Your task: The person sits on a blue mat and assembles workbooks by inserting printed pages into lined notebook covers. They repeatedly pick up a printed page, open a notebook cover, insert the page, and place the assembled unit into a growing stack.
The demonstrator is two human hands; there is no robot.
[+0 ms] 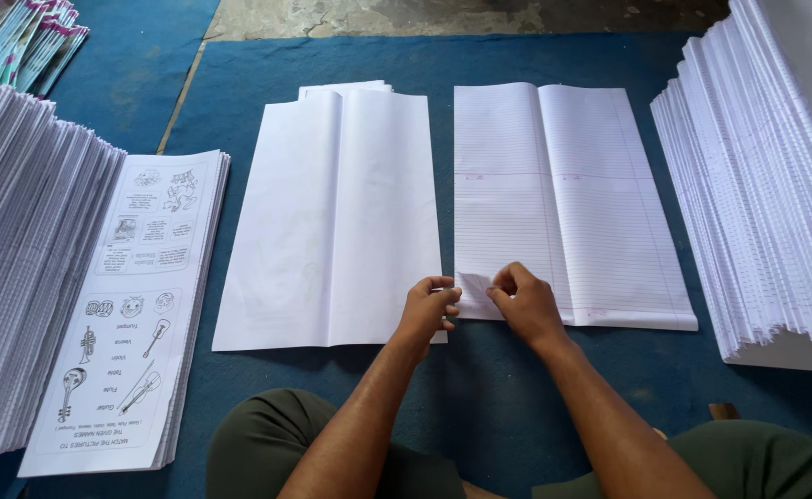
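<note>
While I sit on the blue mat, the head view looks down at both my hands meeting at the near edge of the paper.

Left hand: my left hand (429, 310) is loosely curled, fingers bent inward, thumb and fingertips pinching the lifted near-left corner of the ruled sheet (563, 199); its heel lies on the near right corner of the blank sheets.
Right hand: my right hand (521, 300) is half closed, knuckles up, fingertips pressed on that same turned-up corner, just beside my left; the two hands almost touch.
Ruled sheet: a large lined sheet with a centre crease, flat on the mat in front of me on the right, only its near-left corner raised off the mat.
Blank sheets: a plain white stack (336, 217) with a lengthwise fold lies just left of the ruled one, their edges close together.
Printed sheets: a stack with drawings of musical instruments (128, 305) lies well to my left.
Left pile: a tall fanned pile of lined paper (18, 259) stands beside the printed stack, at the left edge.
Right pile: another tall pile of ruled paper (766, 185) stands to the right of the ruled sheet.
Far corner: coloured booklets (31, 37) lie at the upper left.
Mat: the blue mat (480, 388) shows between my forearms.
</note>
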